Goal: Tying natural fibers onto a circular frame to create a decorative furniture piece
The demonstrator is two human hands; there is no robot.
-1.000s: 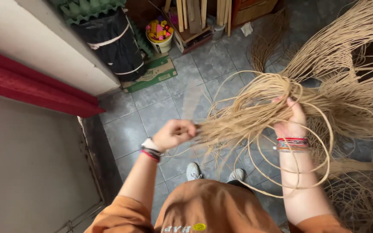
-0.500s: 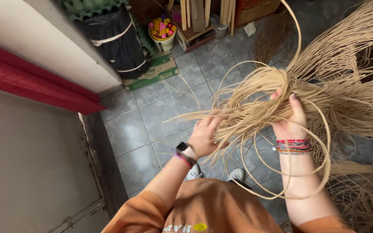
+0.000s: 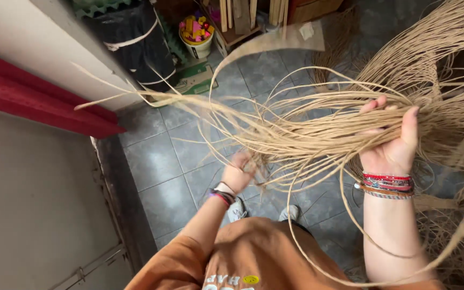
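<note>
A thick bundle of long tan rattan strands (image 3: 318, 134) stretches across the view at chest height. My right hand (image 3: 393, 140) grips the bundle from below, fingers up, with coloured bracelets on the wrist. My left hand (image 3: 241, 173), wearing a watch, is closed around several strands lower down and to the left. Loose ends fan out to the left and loop down in front of my orange shirt. My two shoes (image 3: 264, 210) show on the grey tiled floor below.
A large mass of the same strands (image 3: 447, 64) fills the right side. A white wall with a red ledge (image 3: 44, 104) runs along the left. At the back stand a black wrapped bin (image 3: 135, 48), a bucket of coloured items (image 3: 197, 32) and wooden slats (image 3: 237, 16).
My left hand has moved right and closer to the bundle, taking hold of strands. The strands have swung out wider to the left, and the view has dropped closer to my hands.
</note>
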